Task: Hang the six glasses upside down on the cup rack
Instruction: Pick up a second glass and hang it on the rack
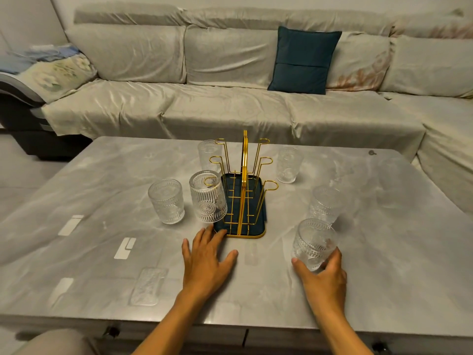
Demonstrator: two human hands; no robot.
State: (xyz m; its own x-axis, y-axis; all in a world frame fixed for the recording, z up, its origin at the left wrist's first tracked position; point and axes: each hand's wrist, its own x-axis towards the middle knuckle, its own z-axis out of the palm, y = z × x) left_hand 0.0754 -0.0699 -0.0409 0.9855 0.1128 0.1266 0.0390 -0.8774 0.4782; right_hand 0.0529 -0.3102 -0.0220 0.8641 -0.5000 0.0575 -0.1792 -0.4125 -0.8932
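A gold wire cup rack [245, 185] on a dark blue tray stands mid-table. One embossed glass [207, 197] hangs upside down on its near left prong. My right hand [323, 274] grips the base of another glass [313, 243], tilted, near the table's front right. My left hand [206, 260] lies flat and open on the table, fingertips at the tray's near left corner. Upright glasses stand at the left [166, 201], back left [209, 155], back right [289, 165] and right [324, 203] of the rack.
The grey marble-look table [102, 190] has a clear embossed flat piece [148, 285] near its front left. A sofa with a dark teal cushion [304, 60] runs behind and to the right of the table.
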